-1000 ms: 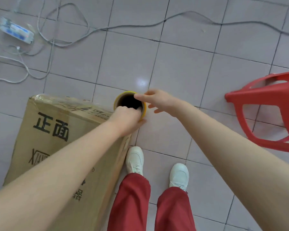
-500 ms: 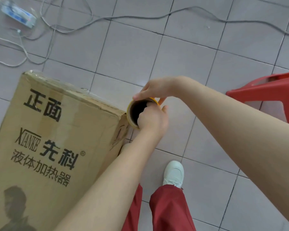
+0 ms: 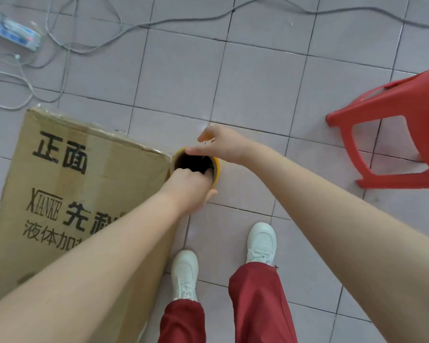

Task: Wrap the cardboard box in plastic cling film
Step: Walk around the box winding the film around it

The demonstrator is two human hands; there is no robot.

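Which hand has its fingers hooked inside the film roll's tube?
The left hand: its fingers curl inside the roll; the right hand only touches its rim.

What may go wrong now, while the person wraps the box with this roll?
The cables lie on the floor beyond the box; a foot may catch them while circling it. The red stool stands near on the right and may be bumped. The left hand grips the roll only at its top rim, so it may tilt or slip.
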